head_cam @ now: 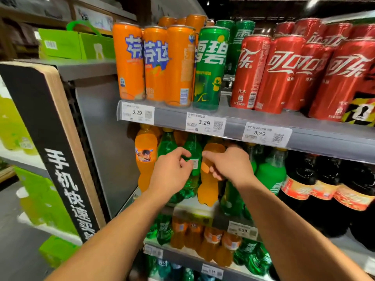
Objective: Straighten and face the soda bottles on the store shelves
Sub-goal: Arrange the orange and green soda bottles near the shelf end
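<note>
Reaching into the middle shelf [221,219] of a store's soda display, a person's 2 bare arms stretch up from the bottom of the view. The left hand [172,171] curls thumb and fingers against the side of a green bottle [193,147], pinching it at label height. That bottle shows its barcode panel rather than its brand, so the grip looks meant to twist it round. The right hand [231,165] wraps its fingers round an orange bottle [209,189] just beside the green one. No label shows on its front, which suggests it also faces the wrong way. Both bottles stand upright at the shelf's front edge. To the left, another orange soda [145,157] already shows its picture label outward. To the right stand more green bottles, then dark cola bottles [324,179] with red labels. Above, tall cans [156,61] in orange, green and red line a rail carrying 3 price tags [205,123] marked 3.29. The facing work appears to be under way, with 2 bottles in hand.
</note>
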